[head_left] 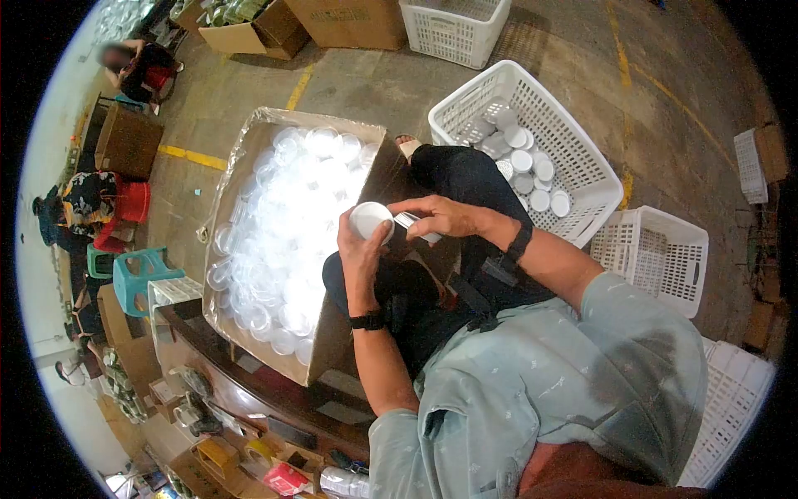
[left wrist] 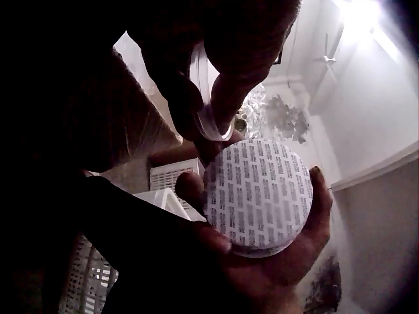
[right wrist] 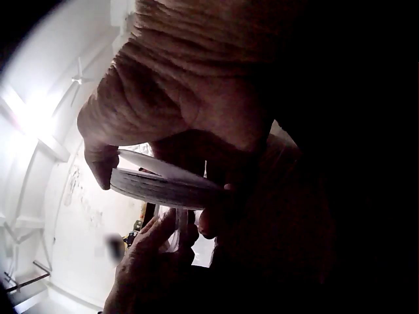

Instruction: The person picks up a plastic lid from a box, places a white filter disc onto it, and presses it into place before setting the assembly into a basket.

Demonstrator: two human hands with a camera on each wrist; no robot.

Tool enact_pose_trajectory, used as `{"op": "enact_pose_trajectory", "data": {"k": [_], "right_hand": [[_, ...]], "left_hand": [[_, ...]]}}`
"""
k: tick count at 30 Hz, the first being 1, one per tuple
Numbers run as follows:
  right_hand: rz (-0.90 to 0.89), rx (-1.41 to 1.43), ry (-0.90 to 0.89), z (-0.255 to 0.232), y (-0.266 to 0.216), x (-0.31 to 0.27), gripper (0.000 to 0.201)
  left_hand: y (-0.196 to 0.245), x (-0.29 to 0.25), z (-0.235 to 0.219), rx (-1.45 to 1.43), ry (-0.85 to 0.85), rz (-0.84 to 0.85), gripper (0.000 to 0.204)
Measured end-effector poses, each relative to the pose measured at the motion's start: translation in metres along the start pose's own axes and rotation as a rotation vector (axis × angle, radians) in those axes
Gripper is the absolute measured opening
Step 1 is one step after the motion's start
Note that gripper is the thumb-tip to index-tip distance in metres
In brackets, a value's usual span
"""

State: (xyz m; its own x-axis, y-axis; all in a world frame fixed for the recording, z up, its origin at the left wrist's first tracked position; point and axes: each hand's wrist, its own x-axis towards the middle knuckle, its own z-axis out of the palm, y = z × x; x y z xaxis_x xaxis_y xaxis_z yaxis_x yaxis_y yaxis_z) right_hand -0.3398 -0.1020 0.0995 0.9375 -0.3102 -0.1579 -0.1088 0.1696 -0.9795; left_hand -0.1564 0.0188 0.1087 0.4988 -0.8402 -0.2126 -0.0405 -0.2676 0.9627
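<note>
My left hand (head_left: 359, 258) grips a round white lid (head_left: 368, 220) by its edge, its face turned up in the head view. Just to its right, my right hand (head_left: 445, 218) pinches a small stack of white discs (head_left: 422, 229). From the left wrist, the top disc (left wrist: 258, 193) shows rows of small grey print, with my right hand (left wrist: 288, 261) round its edge; the lid (left wrist: 208, 98) stands edge-on in my left hand (left wrist: 222, 46). In the right wrist view the stack (right wrist: 163, 190) is edge-on under my right hand (right wrist: 183, 98), above my left hand (right wrist: 147, 261).
A large cardboard box (head_left: 342, 320) full of clear round lids stands at the left of my legs. To the right, a white crate (head_left: 573, 141) holds several round white pieces. More crates (head_left: 657, 249) stand around. People sit at the far left.
</note>
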Motion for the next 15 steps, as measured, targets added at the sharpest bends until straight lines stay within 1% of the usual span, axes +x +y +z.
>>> {"op": "enact_pose_trajectory", "data": {"k": [3, 5, 8, 10, 11, 13, 14, 15], "right_hand": [[-0.048, 0.013, 0.003, 0.002, 0.003, 0.000, 0.071], [-0.082, -0.049, 0.017, 0.002, 0.006, 0.002, 0.070], [-0.065, -0.066, 0.005, 0.001, 0.003, 0.002, 0.069], [-0.040, -0.012, 0.014, 0.001, 0.003, 0.001, 0.069], [-0.014, 0.044, 0.021, 0.000, 0.003, 0.000, 0.068], [-0.007, 0.044, 0.022, -0.001, 0.007, 0.001, 0.068], [-0.005, 0.043, 0.024, -0.002, 0.008, 0.002, 0.068], [-0.003, 0.045, 0.023, -0.002, 0.008, 0.002, 0.068]], "left_hand": [[-0.002, 0.000, 0.000, 0.025, 0.008, 0.024, 0.057], [-0.003, 0.000, 0.001, 0.038, 0.018, 0.039, 0.057], [-0.002, -0.002, 0.001, 0.042, 0.040, 0.045, 0.059], [0.003, -0.003, 0.000, 0.019, -0.037, 0.014, 0.067], [-0.002, -0.001, -0.003, 0.015, -0.038, 0.013, 0.067], [-0.009, 0.001, -0.008, 0.078, -0.146, 0.098, 0.076], [-0.012, 0.002, -0.009, 0.077, -0.146, 0.096, 0.076], [-0.005, 0.000, -0.009, 0.067, -0.158, 0.079, 0.077]]}}
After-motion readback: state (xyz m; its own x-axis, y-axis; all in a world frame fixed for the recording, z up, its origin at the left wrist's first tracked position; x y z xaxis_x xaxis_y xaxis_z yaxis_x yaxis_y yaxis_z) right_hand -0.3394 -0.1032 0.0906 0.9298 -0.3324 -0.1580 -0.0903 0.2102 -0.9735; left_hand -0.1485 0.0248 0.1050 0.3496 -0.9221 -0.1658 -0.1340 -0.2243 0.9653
